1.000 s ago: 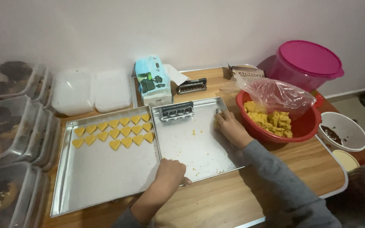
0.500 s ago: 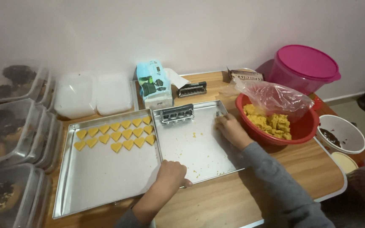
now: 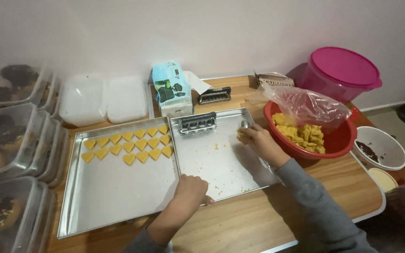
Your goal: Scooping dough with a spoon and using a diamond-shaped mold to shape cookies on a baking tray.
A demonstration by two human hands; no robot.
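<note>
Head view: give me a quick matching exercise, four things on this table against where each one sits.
Things:
1. heart-shaped dough pieces
2. metal mould
3. yellow dough chunks
4. pink lidded tub

Places:
A. in the red bowl
B. at the far right, by the wall
C. on the left tray
D. at the far edge of the right tray

Pairs: 1-C, 2-D, 3-A, 4-B

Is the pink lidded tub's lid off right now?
No, the pink lid sits closed on the pink round plastic tub behind the red bowl.
</note>
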